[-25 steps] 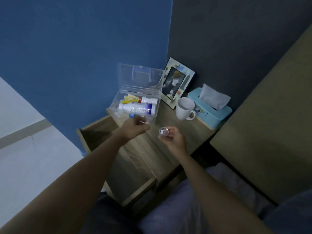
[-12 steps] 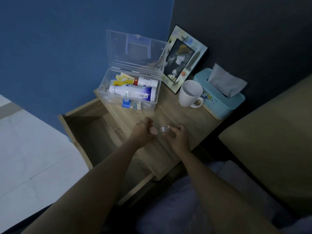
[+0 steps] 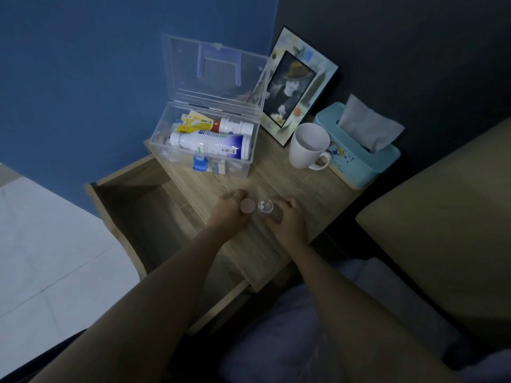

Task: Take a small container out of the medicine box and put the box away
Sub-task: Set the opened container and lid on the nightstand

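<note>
The clear medicine box [image 3: 174, 158] stands open at the back left of the wooden nightstand [image 3: 301, 194], its lid upright, with white bottles and yellow packets inside. My right hand [image 3: 287, 221] holds a small clear container [image 3: 265, 206] with something white in it, low over the nightstand top. My left hand [image 3: 231, 211] holds a small pinkish round cap [image 3: 247, 206] right beside the container. The two hands sit close together in front of the box.
An open wooden drawer [image 3: 119, 197] juts out to the left, below the nightstand top. A white mug [image 3: 309, 146], a light blue tissue box [image 3: 359, 156] and a picture frame [image 3: 296, 87] stand at the back right. A bed edge [image 3: 442, 217] lies to the right.
Both hands have come lower and closer to the nightstand top and to each other. The pinkish cap now shows in my left hand beside the container. The view has tilted down.
</note>
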Demonstrator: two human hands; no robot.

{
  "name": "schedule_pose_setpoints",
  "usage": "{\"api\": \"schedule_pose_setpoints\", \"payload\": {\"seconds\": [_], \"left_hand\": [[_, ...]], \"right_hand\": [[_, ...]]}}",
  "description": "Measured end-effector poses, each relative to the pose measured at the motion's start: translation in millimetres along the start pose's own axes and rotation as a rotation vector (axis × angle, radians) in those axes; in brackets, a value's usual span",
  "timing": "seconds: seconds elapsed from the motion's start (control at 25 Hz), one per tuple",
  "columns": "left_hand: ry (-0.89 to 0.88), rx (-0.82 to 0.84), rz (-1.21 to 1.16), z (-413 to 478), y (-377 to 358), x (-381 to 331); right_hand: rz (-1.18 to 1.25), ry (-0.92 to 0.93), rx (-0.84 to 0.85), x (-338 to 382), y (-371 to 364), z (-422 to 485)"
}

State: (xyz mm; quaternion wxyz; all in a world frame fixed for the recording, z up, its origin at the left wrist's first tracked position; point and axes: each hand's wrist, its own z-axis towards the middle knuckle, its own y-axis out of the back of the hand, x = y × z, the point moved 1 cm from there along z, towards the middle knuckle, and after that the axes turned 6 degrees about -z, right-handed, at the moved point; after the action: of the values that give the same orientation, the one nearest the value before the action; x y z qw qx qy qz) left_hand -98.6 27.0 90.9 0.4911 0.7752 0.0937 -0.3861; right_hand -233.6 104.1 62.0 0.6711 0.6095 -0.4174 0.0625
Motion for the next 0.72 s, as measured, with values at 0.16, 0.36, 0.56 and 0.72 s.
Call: {"api": "schedule_pose_setpoints", "payload": {"seconds": [0.16,0.36,0.56,0.72], "left_hand": [[0.001,0.002,0.017,-1.2,0.4,-0.2],[-0.002,0.036,0.044,0.7,0.7,-0.5],[0.003,0.009,0.028,-2.6,2.4,13.0],[0.018,0.017,0.104,1.3,3.6,20.9]], "right_hand": [[0.009,0.008,0.0,-1.0,0.6,-2.2],[-0.043,0.035,0.049,-2.4,5.5,-3.7],[0.136,-0.103,-0.296,2.8,23.2,8.6],[0.407,-0.428,-0.705,3.9,51.4,53.7]]}}
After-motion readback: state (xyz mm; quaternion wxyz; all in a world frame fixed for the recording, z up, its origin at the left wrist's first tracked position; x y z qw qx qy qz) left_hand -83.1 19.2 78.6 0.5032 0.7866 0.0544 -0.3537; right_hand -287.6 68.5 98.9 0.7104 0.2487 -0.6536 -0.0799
